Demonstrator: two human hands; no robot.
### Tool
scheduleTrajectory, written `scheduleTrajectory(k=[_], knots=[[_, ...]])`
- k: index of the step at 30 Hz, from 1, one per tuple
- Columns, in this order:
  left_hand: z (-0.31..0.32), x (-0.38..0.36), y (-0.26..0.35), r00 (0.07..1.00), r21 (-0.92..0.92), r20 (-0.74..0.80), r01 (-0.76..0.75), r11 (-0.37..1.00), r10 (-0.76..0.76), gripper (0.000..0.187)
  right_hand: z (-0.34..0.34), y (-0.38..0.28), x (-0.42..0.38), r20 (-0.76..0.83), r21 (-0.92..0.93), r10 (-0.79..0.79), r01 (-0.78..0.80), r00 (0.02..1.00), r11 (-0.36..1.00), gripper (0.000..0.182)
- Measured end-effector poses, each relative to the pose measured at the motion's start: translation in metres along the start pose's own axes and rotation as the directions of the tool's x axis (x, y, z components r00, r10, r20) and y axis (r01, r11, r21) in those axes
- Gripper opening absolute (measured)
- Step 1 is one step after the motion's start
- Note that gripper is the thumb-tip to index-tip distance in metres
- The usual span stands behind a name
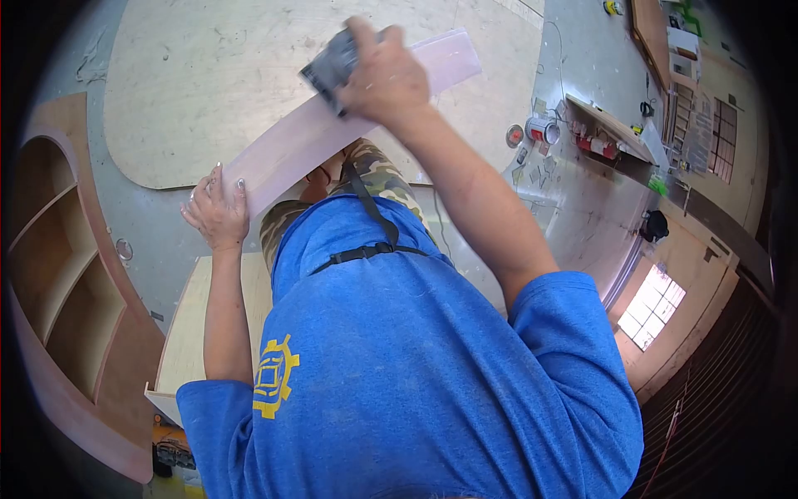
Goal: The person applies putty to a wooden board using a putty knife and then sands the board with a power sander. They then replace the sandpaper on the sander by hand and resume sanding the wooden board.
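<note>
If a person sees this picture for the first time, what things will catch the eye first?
First comes the blue shirt filling the lower middle. Above it, the right hand presses a grey sanding block onto a long pale board, while the left hand steadies the board's lower end. At far left stands a curved wooden shelf unit.

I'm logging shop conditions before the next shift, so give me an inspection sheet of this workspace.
Surface: grey floor with a large plywood sheet lying on it.
Job's things: long pale board; dark sanding block pressed on it.
Clutter: cans and small scraps on the floor.
Hands: left hand steadies the board's near end; right hand grips the sanding block.
Cables: thin cord trailing on the floor.
Surroundings: curved shelf unit, window.
</note>
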State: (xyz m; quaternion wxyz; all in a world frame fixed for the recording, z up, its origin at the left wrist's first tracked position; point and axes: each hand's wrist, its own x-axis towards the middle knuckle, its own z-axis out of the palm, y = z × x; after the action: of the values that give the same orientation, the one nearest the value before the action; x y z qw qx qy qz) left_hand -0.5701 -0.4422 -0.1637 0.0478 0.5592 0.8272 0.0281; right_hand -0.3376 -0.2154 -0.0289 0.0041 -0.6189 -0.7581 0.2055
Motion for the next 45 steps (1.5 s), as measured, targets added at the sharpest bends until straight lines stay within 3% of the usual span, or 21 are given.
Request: scheduleTrajectory(k=[2,4,5,9,11,15,17,18,22,26,28,29,33,35,36,39,40,42,44,45], knots=[[-0.001,0.000,0.000,1.000,0.006,-0.001,-0.004,1.000,0.004,0.053,-0.021,0.020,0.018,0.009,-0.069,0.088,-0.088,0.996,0.994,0.073],[-0.004,0.001,0.003,1.000,-0.004,0.018,0.004,1.000,-0.004,0.053,-0.035,0.048,0.044,-0.067,-0.052,0.216,-0.220,0.974,0.974,0.084],[-0.006,0.001,0.003,0.999,-0.012,0.037,0.012,1.000,-0.012,0.053,-0.043,0.060,0.050,-0.113,-0.072,0.249,-0.257,0.962,0.964,0.081],[-0.006,0.000,0.004,0.999,-0.057,0.013,0.038,0.998,-0.037,0.053,-0.059,0.132,0.083,-0.209,-0.193,0.251,-0.292,0.945,0.937,0.086],[-0.009,0.001,0.005,0.999,-0.044,0.041,0.032,0.999,-0.030,0.054,-0.073,0.138,0.088,-0.154,-0.017,0.499,-0.507,0.853,0.862,0.096],[-0.011,0.000,0.006,0.998,-0.040,0.034,0.045,0.998,-0.043,0.054,-0.061,0.118,0.070,-0.111,-0.055,0.309,-0.316,0.945,0.947,0.099],[-0.010,0.001,0.006,0.998,-0.025,0.039,0.044,0.999,-0.043,0.054,-0.026,0.107,0.053,-0.174,-0.196,-0.015,-0.020,0.985,0.980,0.099],[-0.009,0.002,0.006,0.999,-0.032,0.041,0.031,0.999,-0.030,0.054,-0.019,0.077,0.033,-0.142,-0.206,-0.080,0.050,0.987,0.977,0.094],[-0.007,0.002,0.004,1.000,-0.037,0.012,0.026,0.999,-0.026,0.052,0.012,0.008,-0.034,0.028,-0.076,-0.212,0.213,0.977,0.974,0.082],[-0.009,0.002,0.005,0.999,-0.045,0.032,0.028,0.999,-0.027,0.053,0.011,0.014,-0.067,0.106,-0.033,-0.227,0.232,0.968,0.972,0.081],[-0.008,0.001,0.004,0.999,-0.044,0.035,0.030,0.999,-0.028,0.053,0.002,0.042,-0.061,-0.010,-0.003,-0.068,0.068,0.998,0.998,0.082],[-0.007,0.001,0.004,0.999,-0.048,0.033,0.027,0.998,-0.025,0.053,-0.002,0.061,-0.049,-0.046,-0.022,-0.058,0.057,0.997,0.998,0.078],[-0.004,0.002,0.000,1.000,-0.050,-0.017,0.009,0.999,-0.010,0.054,-0.027,0.121,-0.002,-0.185,-0.127,0.123,-0.148,0.975,0.981,0.094],[-0.006,0.001,0.003,1.000,-0.055,-0.003,0.022,0.998,-0.023,0.054,-0.040,0.163,0.022,-0.207,-0.057,0.208,-0.224,0.956,0.973,0.095],[-0.007,0.003,0.004,0.999,-0.052,-0.001,0.034,0.998,-0.034,0.054,-0.049,0.171,0.030,-0.222,-0.134,0.222,-0.255,0.950,0.958,0.091],[-0.011,-0.001,0.006,0.999,-0.088,0.015,0.054,0.995,-0.053,0.055,-0.064,0.168,0.036,-0.180,-0.074,0.279,-0.295,0.943,0.953,0.087],[-0.013,0.000,0.008,0.999,-0.119,0.004,0.045,0.992,-0.045,0.053,-0.058,0.157,0.034,-0.159,-0.078,0.249,-0.264,0.955,0.961,0.087],[-0.015,0.002,0.004,0.998,-0.139,0.002,0.062,0.988,-0.063,0.051,-0.042,0.135,0.019,-0.171,-0.187,-0.152,0.120,0.973,0.975,0.083],[-0.016,0.001,0.000,0.976,-0.302,-0.216,-0.073,0.951,0.006,0.046,-0.031,0.099,0.011,-0.093,-0.156,-0.260,0.244,0.961,0.957,0.081],[-0.015,0.001,-0.009,0.977,-0.295,-0.213,-0.041,0.955,-0.023,0.046,-0.025,0.077,0.010,-0.044,-0.119,-0.356,0.348,0.934,0.930,0.078]])
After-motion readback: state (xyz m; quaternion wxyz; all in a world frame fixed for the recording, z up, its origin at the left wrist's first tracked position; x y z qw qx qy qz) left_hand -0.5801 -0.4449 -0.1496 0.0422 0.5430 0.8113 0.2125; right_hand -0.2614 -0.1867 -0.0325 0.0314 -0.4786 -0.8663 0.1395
